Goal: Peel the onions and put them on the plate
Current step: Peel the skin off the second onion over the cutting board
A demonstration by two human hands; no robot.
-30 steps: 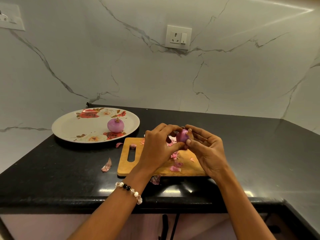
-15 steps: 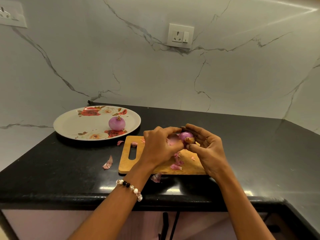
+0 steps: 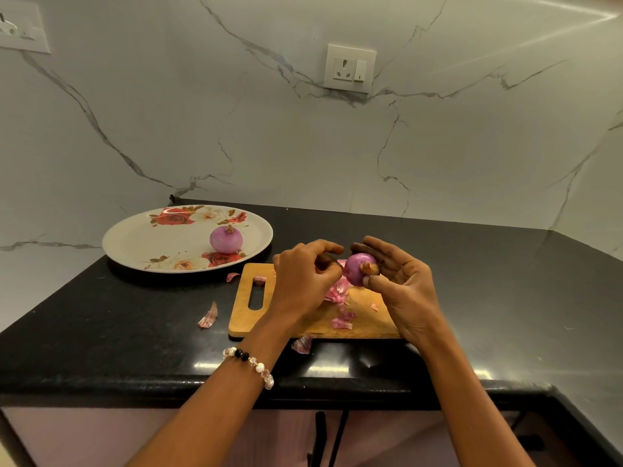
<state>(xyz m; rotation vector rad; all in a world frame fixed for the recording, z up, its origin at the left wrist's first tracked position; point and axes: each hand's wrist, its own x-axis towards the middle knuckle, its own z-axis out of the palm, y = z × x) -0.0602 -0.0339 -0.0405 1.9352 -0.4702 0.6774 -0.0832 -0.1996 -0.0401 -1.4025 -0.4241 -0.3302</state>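
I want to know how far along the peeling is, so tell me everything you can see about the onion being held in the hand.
The onion is small, round and smooth purple-pink, with most of its dry skin apparently off. A brownish stub sticks out at the end facing the camera. The right hand holds it in the air above the wooden cutting board, fingers curled behind it and thumb under it. The left hand sits just beside it, fingertips pinched; whether they touch the onion is unclear. Loose pink peels lie on the board below.

Both forearms reached forward, the left wrist wearing a beaded bracelet point(image 3: 248, 361). The left hand point(image 3: 303, 281) was curled, its fingertips pinched together. The right hand point(image 3: 401, 291), palm turned inward, gripped an onion point(image 3: 357, 273) between thumb and fingers.
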